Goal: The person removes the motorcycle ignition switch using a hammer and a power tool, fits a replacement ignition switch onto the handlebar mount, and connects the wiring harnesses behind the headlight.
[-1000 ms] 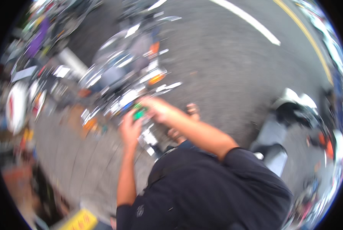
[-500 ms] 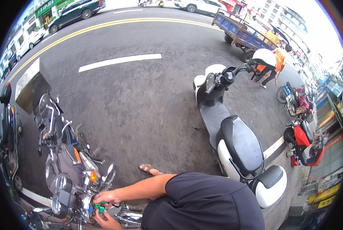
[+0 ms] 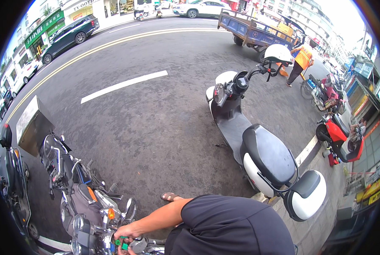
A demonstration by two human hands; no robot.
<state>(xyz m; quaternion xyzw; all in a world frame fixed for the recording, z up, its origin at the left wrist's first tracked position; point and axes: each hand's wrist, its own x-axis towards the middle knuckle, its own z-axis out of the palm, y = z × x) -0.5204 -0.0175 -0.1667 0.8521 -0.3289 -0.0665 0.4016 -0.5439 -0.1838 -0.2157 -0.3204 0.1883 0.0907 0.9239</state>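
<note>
My right hand [image 3: 127, 231] reaches in from the bare forearm and is closed around a small green plastic piece [image 3: 117, 242]. Just below it, the fingertips of my left hand [image 3: 126, 252] pinch a green block-shaped piece [image 3: 125, 246]; most of this hand is cut off by the lower edge. The two hands are close together beside the chrome front of a motorcycle [image 3: 81, 231], with a bit of blue showing next to them. Details of the green pieces are too small to make out.
A white scooter [image 3: 251, 144] with a grey floorboard is parked to the right. More motorcycles [image 3: 77, 187] and a metal box [image 3: 33, 121] line the left. A person in an orange vest [image 3: 304, 59] stands near a blue cargo truck [image 3: 256, 34]. One sandaled foot [image 3: 171, 196] shows.
The view has shifted, so the motorcycle and both hands sit lower in it, the left hand now mostly cut off. The person in the orange vest has straightened up somewhat. Both hands stay at the green pieces.
</note>
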